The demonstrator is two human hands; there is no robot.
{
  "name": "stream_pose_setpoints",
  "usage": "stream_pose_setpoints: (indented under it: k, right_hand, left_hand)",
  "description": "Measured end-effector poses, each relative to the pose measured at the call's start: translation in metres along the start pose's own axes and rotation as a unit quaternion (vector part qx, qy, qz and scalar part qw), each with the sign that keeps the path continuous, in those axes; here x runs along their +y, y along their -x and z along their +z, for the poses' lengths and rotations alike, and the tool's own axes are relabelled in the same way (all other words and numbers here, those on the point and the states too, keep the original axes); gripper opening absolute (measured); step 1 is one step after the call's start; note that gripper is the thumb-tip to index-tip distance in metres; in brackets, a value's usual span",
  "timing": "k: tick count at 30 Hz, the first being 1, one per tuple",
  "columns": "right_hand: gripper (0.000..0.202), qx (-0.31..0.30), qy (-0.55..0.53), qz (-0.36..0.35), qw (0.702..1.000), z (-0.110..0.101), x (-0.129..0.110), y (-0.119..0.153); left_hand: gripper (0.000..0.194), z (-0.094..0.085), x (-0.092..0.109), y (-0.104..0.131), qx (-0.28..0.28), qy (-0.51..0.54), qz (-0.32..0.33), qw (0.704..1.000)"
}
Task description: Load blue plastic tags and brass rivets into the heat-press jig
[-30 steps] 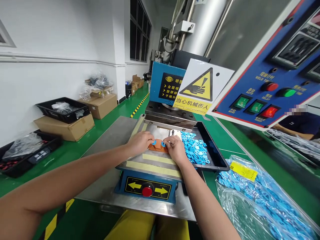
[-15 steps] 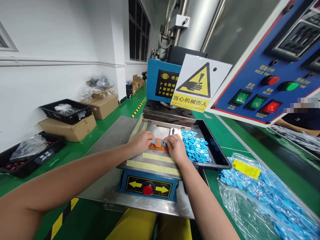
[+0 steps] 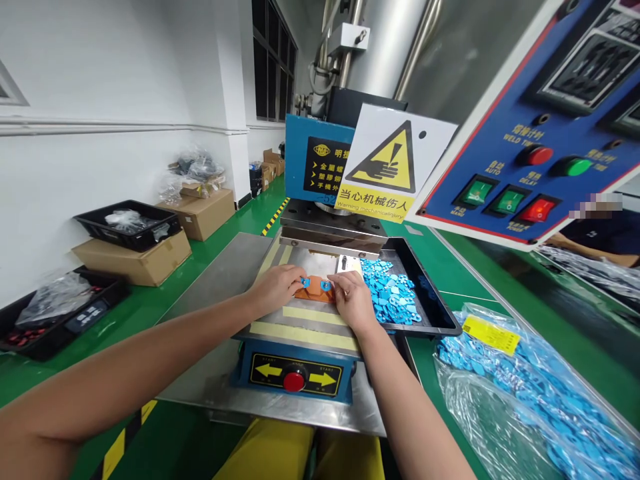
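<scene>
Two blue tags (image 3: 315, 285) sit side by side on orange jig (image 3: 314, 292), between our hands: L hand (image 3: 274, 288) fingertips on left tag, R hand (image 3: 353, 299) on right; neither closed around anything.

Two small blue tags (image 3: 314, 285) lie flat, side by side, on an orange block (image 3: 315, 292) in the middle of the press's steel plate. Each tag is a bright blue plastic piece with a small dark spot at its centre; the left one sits at the fingertips of the left hand (image 3: 274, 288), the right one at the fingertips of the right hand (image 3: 353, 297). The tags are close together but apart, both near the block's far edge. The block is low and flat, roughly rectangular, resting on the plate just beyond a strip of yellow tape; its sides are partly hidden by both hands.
</scene>
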State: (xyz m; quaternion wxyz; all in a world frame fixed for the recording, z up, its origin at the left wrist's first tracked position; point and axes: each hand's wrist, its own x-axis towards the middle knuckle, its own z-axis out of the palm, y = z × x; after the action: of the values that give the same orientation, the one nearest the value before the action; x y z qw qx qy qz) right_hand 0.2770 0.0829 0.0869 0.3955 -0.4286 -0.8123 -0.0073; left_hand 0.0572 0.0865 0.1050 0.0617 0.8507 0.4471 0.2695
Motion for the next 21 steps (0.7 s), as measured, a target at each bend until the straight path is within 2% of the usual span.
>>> stream_pose_setpoints:
  k: [4, 10, 14, 17, 21]
  right_hand:
    - [0.032, -0.003, 0.01, -0.007, 1.0, -0.001, -0.001, -0.001]
    - [0.034, -0.041, 0.078, -0.027, 0.996, -0.001, -0.008, -0.005]
    - [0.035, -0.032, 0.073, -0.014, 0.997, -0.002, -0.009, -0.002]
    - [0.039, -0.007, 0.039, -0.004, 0.999, -0.01, -0.008, 0.008]
    - [0.039, 0.073, -0.007, 0.027, 0.997, -0.035, -0.012, 0.038]
  left_hand:
    - [0.021, 0.002, -0.002, 0.0, -0.024, -0.026, 0.029, 0.999]
    - [0.023, -0.002, 0.003, -0.004, -0.053, -0.059, 0.041, 0.996]
    - [0.022, -0.008, 0.007, -0.002, -0.048, -0.032, 0.032, 0.998]
    - [0.02, -0.008, 0.006, 0.0, -0.033, 0.006, 0.02, 0.999]
    - [0.015, -0.016, 0.006, 0.0, -0.024, 0.066, -0.004, 0.998]
